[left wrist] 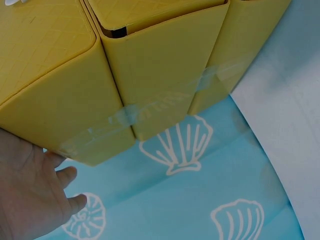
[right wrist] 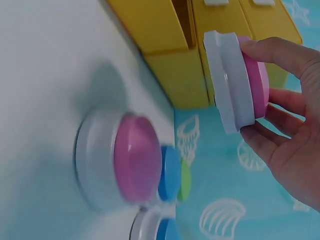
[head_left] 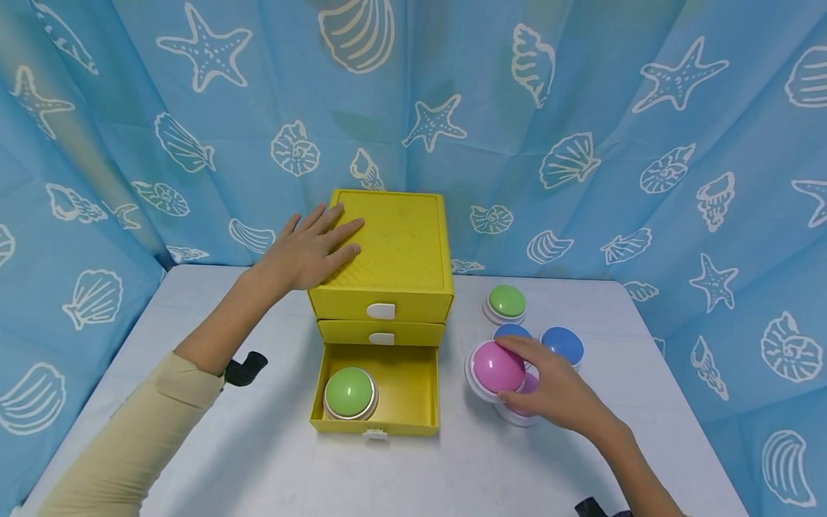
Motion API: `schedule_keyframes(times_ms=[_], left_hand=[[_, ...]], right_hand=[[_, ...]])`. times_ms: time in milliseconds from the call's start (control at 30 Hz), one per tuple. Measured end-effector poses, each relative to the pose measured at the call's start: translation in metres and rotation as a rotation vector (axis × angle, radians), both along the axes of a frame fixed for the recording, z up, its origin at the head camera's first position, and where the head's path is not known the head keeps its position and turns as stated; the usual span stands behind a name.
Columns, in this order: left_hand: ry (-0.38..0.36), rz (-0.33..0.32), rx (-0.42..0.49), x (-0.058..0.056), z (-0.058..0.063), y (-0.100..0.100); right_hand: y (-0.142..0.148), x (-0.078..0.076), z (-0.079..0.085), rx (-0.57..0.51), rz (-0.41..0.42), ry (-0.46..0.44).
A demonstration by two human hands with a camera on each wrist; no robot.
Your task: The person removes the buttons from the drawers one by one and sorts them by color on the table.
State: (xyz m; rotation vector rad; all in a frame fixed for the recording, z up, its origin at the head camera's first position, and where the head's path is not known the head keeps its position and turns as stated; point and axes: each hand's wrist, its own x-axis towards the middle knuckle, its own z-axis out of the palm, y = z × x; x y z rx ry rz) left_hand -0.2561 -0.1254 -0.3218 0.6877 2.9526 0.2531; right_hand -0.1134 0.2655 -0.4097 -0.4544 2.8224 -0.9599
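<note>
My right hand (head_left: 552,384) grips a pink push button (head_left: 499,367) with a white base. In the right wrist view this pink button (right wrist: 257,82) is tilted and lifted off the table, thumb on one side and fingers on the other. A second pink button (right wrist: 138,159) stands on the table below it. My left hand (head_left: 306,251) lies with spread fingers on the top left of a yellow drawer box (head_left: 400,244). Its bottom drawer (head_left: 410,391) is pulled out, with a green push button (head_left: 349,393) in the left part.
Right of the drawer box, another green button (head_left: 507,301) stands at the back. Two blue buttons are nearer, one at the right (head_left: 563,345), the other partly hidden behind the held button. A blue shell-print curtain (head_left: 478,143) hangs behind the white table (head_left: 258,445).
</note>
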Motion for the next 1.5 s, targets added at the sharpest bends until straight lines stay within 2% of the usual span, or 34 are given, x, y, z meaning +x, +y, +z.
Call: schedule_keyframes(times_ms=[200, 467, 867, 1067, 1500], left_hand=[[-0.004, 0.002, 0.003, 0.0, 0.0, 0.0], [-0.006, -0.001, 0.0, 0.0, 0.0, 0.0], [-0.006, -0.001, -0.022, -0.003, 0.0, -0.001], [-0.008, 0.003, -0.022, -0.003, -0.001, -0.001], [-0.003, 0.007, -0.029, -0.002, 0.0, 0.0]], right_hand=[[0.033, 0.002, -0.005, -0.045, -0.042, 0.009], [0.071, 0.003, -0.012, 0.008, -0.103, 0.0], [0.114, 0.009, -0.027, 0.068, -0.182, -0.069], [0.126, 0.009, -0.039, 0.074, -0.202, -0.136], [0.128, 0.018, -0.063, 0.059, -0.212, -0.16]])
